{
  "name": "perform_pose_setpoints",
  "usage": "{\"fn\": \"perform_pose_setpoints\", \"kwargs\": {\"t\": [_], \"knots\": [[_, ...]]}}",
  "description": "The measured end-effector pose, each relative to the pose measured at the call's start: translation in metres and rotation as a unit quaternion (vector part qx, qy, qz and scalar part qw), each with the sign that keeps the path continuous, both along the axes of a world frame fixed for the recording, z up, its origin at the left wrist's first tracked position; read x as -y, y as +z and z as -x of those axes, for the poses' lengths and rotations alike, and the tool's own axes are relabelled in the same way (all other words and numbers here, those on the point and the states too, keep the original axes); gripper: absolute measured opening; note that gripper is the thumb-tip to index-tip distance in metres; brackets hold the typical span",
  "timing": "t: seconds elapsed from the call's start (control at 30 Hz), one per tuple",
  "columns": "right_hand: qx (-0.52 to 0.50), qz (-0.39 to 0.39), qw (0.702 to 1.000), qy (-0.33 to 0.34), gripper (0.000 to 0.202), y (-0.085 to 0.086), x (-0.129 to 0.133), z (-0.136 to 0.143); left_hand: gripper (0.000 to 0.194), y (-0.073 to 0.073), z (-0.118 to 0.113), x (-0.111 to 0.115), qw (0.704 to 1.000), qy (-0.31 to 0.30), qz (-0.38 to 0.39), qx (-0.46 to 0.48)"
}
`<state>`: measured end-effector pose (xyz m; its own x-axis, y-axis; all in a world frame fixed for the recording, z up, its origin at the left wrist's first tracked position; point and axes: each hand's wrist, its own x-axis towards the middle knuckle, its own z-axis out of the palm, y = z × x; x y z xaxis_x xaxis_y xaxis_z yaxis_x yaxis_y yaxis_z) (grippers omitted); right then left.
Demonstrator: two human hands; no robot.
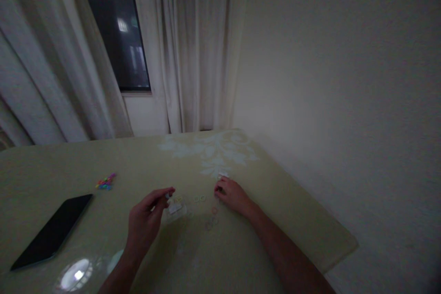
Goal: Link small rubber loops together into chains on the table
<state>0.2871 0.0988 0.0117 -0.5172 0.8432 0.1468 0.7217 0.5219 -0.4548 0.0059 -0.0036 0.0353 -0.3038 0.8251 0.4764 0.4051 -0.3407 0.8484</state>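
Over the worktop (138,161), left of the pale rings (200,198), the left hand's (146,218) fingers are pinching a small pale piece (168,195), best gripped lightly; whether the right hand (234,194) is pinching anything, I cannot tell.

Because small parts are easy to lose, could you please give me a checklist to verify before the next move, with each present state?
1. Pale rings in sight on the table: ok.
2. Object in the left hand identified: cannot tell, too small.
3. Right hand free of objects: cannot tell, fingers curled.
4. Colourful pieces apart from both hands: ok.
5. Tablet away from the left hand: ok.
6. Bright light: not ok, picture dim.
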Motion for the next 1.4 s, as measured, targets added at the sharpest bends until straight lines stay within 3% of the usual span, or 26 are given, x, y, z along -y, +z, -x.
{"fn": "perform_pose_setpoints", "kwargs": {"t": [0.13, 0.3, 0.53, 0.7, 1.07, 1.23, 1.4], "knots": [[-0.004, -0.008, 1.000, -0.007, 0.007, 0.002, 0.003, 0.006, 0.027, 0.003, 0.006, -0.002, 1.000, 0.023, 0.015, 0.009], [-0.039, -0.047, 0.998, 0.028, 0.012, -0.003, 0.013, 0.026, 0.026, 0.001, 0.000, -0.003, 1.000, 0.007, 0.009, 0.021], [0.022, -0.099, 0.992, 0.079, 0.015, -0.011, 0.017, 0.041, 0.025, -0.001, -0.004, -0.006, 1.000, 0.001, 0.002, 0.028], [0.024, -0.094, 0.993, 0.074, 0.014, -0.012, 0.014, 0.040, 0.027, -0.004, -0.003, -0.008, 0.998, -0.009, 0.017, 0.062], [-0.003, -0.061, 0.997, 0.036, 0.006, -0.014, 0.018, 0.042, 0.028, -0.009, -0.010, -0.005, 0.999, -0.007, 0.021, 0.031], [-0.066, -0.022, 0.998, 0.013, 0.010, -0.001, 0.015, 0.041, 0.033, -0.013, -0.009, -0.008, 0.998, -0.034, 0.020, 0.054], [-0.022, 0.028, 0.996, 0.078, 0.017, 0.023, -0.001, 0.050, 0.033, -0.011, -0.011, -0.007, 0.997, -0.036, 0.015, 0.062]]}}
